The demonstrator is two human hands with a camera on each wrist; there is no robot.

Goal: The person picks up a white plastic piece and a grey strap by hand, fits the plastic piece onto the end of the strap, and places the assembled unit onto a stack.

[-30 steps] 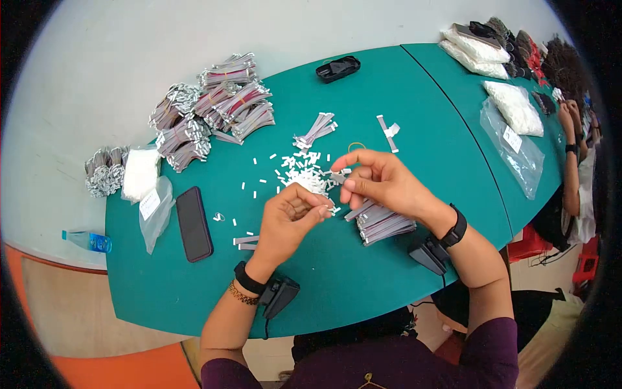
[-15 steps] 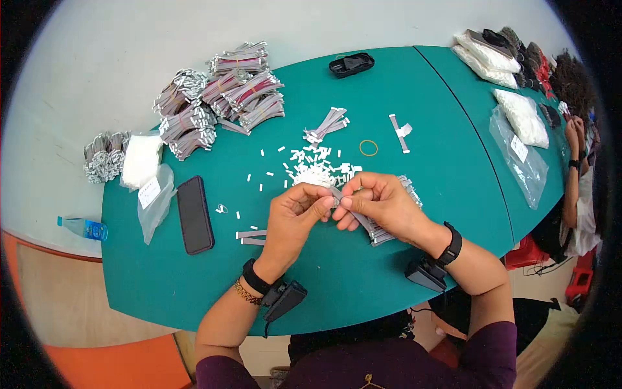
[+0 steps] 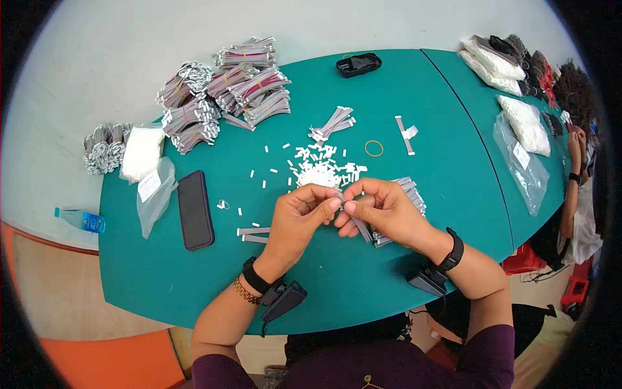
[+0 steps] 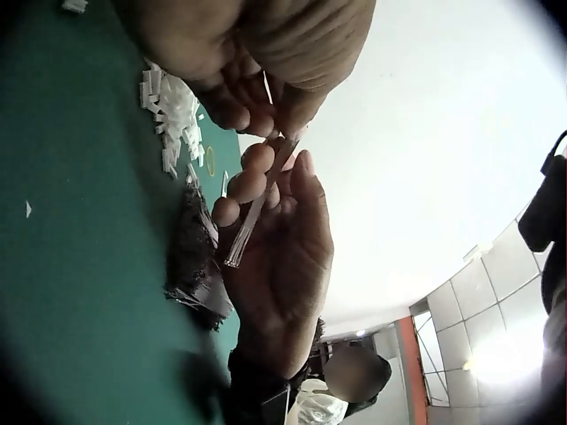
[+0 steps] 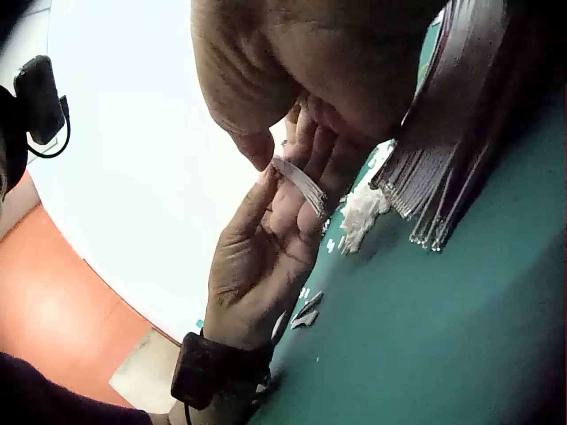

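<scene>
In the head view my left hand and right hand meet at their fingertips in front of a pile of small white connector pieces. Both pinch a flat grey ribbon cable between thumb and index finger. One length of it crosses the right palm in the left wrist view; another part lies along the left fingers in the right wrist view. Fingertips hide the spot where they grip. A stack of similar ribbon cables lies beside the right hand.
Bundled cables are heaped at the back left, near a bag of white pieces and a phone. Loose cables, a rubber band and a black case lie farther back. Another person's arm is at right.
One second ago the hands were apart, the right one by the white pile. They came together over the cable and now pinch it closer, fingertips meeting. The head view has shifted slightly.
</scene>
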